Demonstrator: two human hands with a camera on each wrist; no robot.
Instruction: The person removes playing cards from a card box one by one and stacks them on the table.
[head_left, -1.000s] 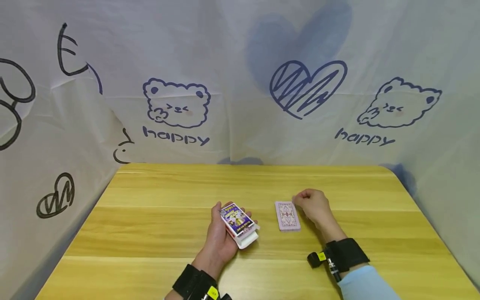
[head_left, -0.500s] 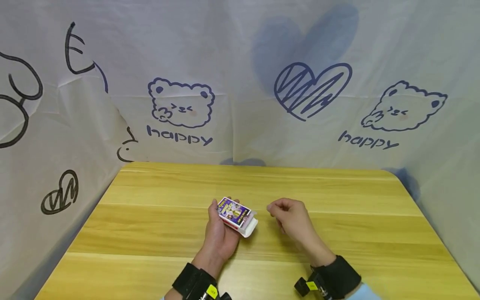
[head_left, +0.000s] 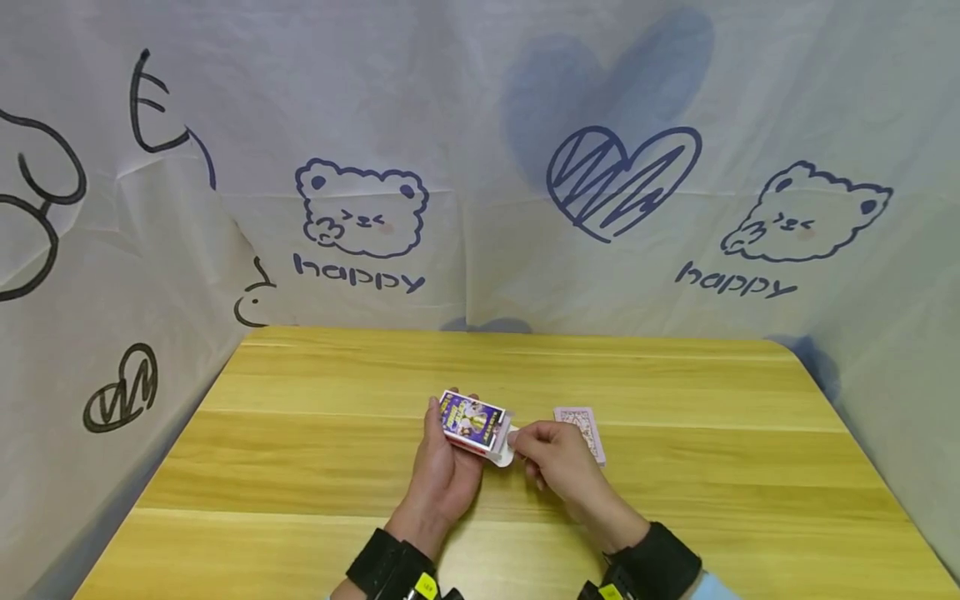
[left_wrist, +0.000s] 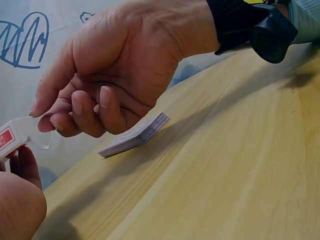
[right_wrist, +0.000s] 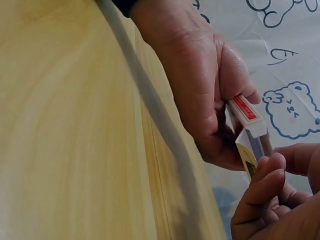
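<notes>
Lying in my left hand (head_left: pixel 444 471) is a small playing card box (head_left: pixel 471 419), purple and yellow on top with red and white sides. The thumb is along one side and the fingers are round the other. Its open end points right, toward my right hand (head_left: pixel 567 468). Between thumb and index finger, the right hand pinches the white end flap (left_wrist: pixel 36 131), its other fingers curled beneath. Just behind the right hand, a deck of playing cards (head_left: pixel 576 416) with a patterned back lies squared on the table, partly hidden by that hand in the head view.
The wooden table (head_left: pixel 322 467) has rounded far corners. A white cloth (head_left: pixel 480 150) with bear and heart drawings hangs behind and along the sides. Each wrist wears a black strap (head_left: pixel 654 557) with a small camera.
My right hand has moved left from beside the deck to the box and now pinches its flap. The left hand has turned the box so its open end faces more to the right.
</notes>
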